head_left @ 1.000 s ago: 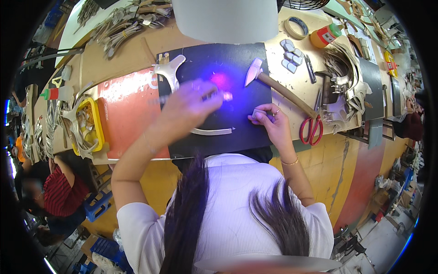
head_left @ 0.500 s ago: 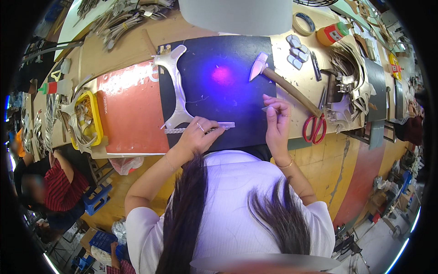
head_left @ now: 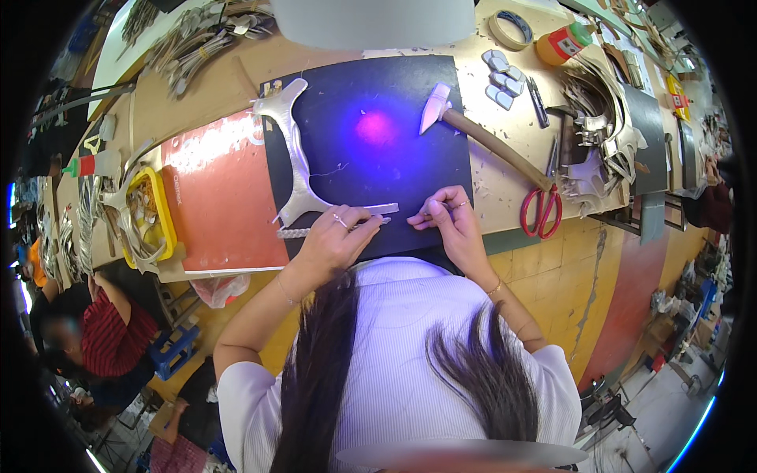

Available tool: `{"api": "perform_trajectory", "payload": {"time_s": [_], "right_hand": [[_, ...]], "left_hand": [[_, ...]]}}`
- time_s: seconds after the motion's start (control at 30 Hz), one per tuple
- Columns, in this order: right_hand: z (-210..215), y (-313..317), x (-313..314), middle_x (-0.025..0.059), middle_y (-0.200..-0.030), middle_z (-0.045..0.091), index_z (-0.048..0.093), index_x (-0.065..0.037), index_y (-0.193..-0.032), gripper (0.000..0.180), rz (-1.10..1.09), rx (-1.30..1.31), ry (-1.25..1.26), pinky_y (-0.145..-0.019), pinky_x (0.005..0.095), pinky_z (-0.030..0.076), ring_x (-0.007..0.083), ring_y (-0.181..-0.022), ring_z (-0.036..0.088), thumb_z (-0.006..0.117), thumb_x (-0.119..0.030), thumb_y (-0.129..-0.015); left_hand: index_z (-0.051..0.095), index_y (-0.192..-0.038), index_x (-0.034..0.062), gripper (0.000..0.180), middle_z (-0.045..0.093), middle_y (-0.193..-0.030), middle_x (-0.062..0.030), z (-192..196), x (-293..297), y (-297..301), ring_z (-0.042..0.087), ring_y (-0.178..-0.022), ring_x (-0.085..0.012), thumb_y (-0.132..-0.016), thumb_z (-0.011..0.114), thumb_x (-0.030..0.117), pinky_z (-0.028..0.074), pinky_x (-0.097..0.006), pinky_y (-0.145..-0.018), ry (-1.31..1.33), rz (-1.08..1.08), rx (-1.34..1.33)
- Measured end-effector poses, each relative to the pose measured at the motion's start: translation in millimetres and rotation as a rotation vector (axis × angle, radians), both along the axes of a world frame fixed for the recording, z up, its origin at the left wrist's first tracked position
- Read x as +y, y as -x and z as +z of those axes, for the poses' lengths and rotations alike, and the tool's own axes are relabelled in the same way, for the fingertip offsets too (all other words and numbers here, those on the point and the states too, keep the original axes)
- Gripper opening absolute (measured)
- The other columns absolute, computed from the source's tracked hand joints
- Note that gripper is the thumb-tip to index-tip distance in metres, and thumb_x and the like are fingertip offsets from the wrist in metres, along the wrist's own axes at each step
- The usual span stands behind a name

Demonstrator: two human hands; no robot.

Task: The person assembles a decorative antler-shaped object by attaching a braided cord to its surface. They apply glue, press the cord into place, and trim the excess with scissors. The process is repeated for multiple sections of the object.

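Observation:
A silver leather strap piece (head_left: 295,150), forked at its far end, lies along the left side of the black mat (head_left: 371,87). My left hand (head_left: 341,236) is closed over its near end, thumb and forefinger pinched. From beneath that hand a braided silver strip (head_left: 295,232) sticks out to the left, and the strap's narrow end reaches past the knuckles on the right. My right hand (head_left: 453,225) is a short gap to the right, fingertips pressed together; whatever is between them is too small to make out. A hammer (head_left: 493,142) lies beyond it, head on the mat.
Red-handled scissors (head_left: 541,213), a black slim tool (head_left: 538,102), grey rounded pieces (head_left: 505,79), a tape roll (head_left: 511,30) and an orange bottle (head_left: 564,45) lie right. Silver straps pile at far right (head_left: 611,150). Left are a red board (head_left: 221,189) and yellow basket (head_left: 165,213).
My right hand has come left and down, closer to my left hand, its fingers drawn together. My left hand stays on the strap. The whole view has shifted slightly.

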State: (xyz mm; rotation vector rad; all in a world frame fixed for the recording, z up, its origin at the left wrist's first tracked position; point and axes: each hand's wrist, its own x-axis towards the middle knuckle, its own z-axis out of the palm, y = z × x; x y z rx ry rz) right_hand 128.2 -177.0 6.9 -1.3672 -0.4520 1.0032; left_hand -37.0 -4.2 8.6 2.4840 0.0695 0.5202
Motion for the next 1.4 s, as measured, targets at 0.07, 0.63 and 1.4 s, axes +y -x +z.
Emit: {"api": "perform_trajectory", "payload": {"time_s": [0.07, 0.63, 1.4], "right_hand": [[-3.3, -2.4, 1.5, 0.008, -0.093, 0.059, 0.044, -0.003, -0.105, 0.017, 0.031, -0.036, 0.012, -0.078, 0.0278, 0.056, 0.0179, -0.088, 0.068, 0.048, -0.019, -0.106], [-9.8, -27.9, 40.4, 0.0087, -0.103, 0.053, 0.041, -0.004, -0.108, 0.014, -0.107, -0.107, -0.089, -0.088, 0.034, 0.058, 0.0262, -0.113, 0.064, 0.044, -0.017, -0.107], [-11.8, -53.1, 54.4, 0.0067, -0.102, 0.049, 0.038, -0.004, -0.107, 0.014, 0.029, -0.015, -0.023, -0.079, 0.0305, 0.06, 0.0282, -0.109, 0.067, 0.042, -0.017, -0.107]], "left_hand": [[0.071, -0.101, 0.0056, 0.026, 0.064, -0.097, -0.0067, -5.6, 3.3, 0.0, 0.061, -0.081, -0.0243, -0.076, 0.077, 0.006, 0.048, -0.038, -0.073, -0.057, -0.044, 0.029], [0.071, -0.101, 0.0037, 0.021, 0.058, -0.098, -0.0086, -8.9, 8.2, -57.3, 0.057, -0.092, -0.0269, -0.08, 0.073, 0.005, 0.047, -0.04, -0.081, -0.084, 0.174, 0.051], [0.074, -0.103, 0.0069, 0.021, 0.061, -0.099, -0.007, -10.4, 4.7, -64.6, 0.057, -0.093, -0.0247, -0.082, 0.073, 0.006, 0.044, -0.037, -0.082, 0.017, 0.234, -0.002]]}}
